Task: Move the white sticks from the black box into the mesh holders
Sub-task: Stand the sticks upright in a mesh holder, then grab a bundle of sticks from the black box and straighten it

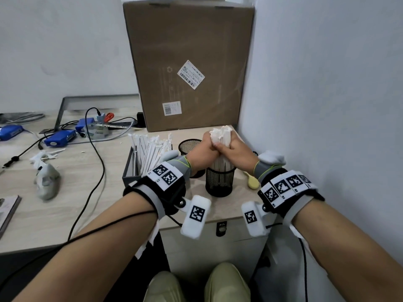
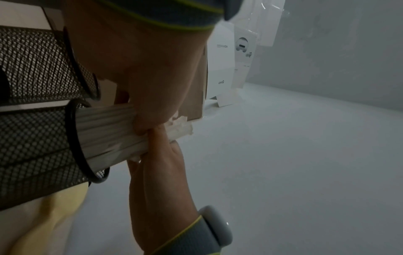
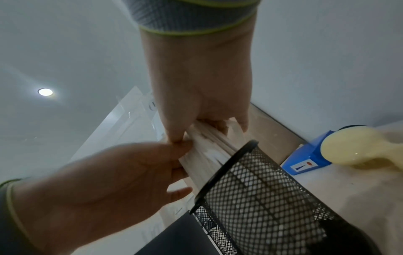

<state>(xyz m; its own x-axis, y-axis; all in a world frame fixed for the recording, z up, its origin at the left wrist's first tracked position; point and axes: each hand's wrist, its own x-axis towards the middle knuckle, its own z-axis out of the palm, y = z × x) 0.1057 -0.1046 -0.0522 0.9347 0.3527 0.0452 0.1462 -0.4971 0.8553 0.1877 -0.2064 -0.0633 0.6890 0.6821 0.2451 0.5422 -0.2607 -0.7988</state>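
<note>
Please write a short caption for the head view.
Both hands lower a bundle of white sticks into a mesh holder.

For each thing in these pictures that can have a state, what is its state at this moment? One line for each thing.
Left hand: grips the bundle of white sticks.
Right hand: grips the same bundle.
Bundle of white sticks: upright, lower ends inside the near mesh holder.
Near mesh holder: upright, holding the bundle.
Far mesh holder: upright; no sticks show above its rim.
Black box: open, many sticks left inside.
Cardboard box: closed.
</note>
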